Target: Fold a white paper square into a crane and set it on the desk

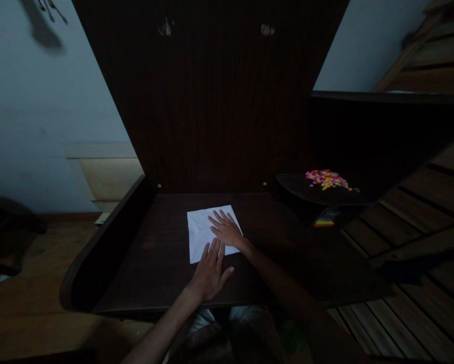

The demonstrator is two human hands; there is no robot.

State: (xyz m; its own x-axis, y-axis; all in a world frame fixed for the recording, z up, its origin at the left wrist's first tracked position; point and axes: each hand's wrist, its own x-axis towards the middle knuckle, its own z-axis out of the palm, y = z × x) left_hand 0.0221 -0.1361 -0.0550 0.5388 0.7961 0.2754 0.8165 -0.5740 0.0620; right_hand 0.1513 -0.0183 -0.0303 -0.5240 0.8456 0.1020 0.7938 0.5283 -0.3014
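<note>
My open left hand [208,275] and right hand [227,233], gripping nothing, rest fingers outstretched on the square white paper sheet [198,231], flat on the dark wooden tabletop [143,275]; creases mark it, but how much remains I cannot tell

The left forearm [171,323] is slim and bare, ending in slender fingers [213,250]; the right forearm [275,276], bare near the wrist, fades into shadow. Pale greyish clothing [245,313] shows at bottom centre, its details too dark to read.
</note>
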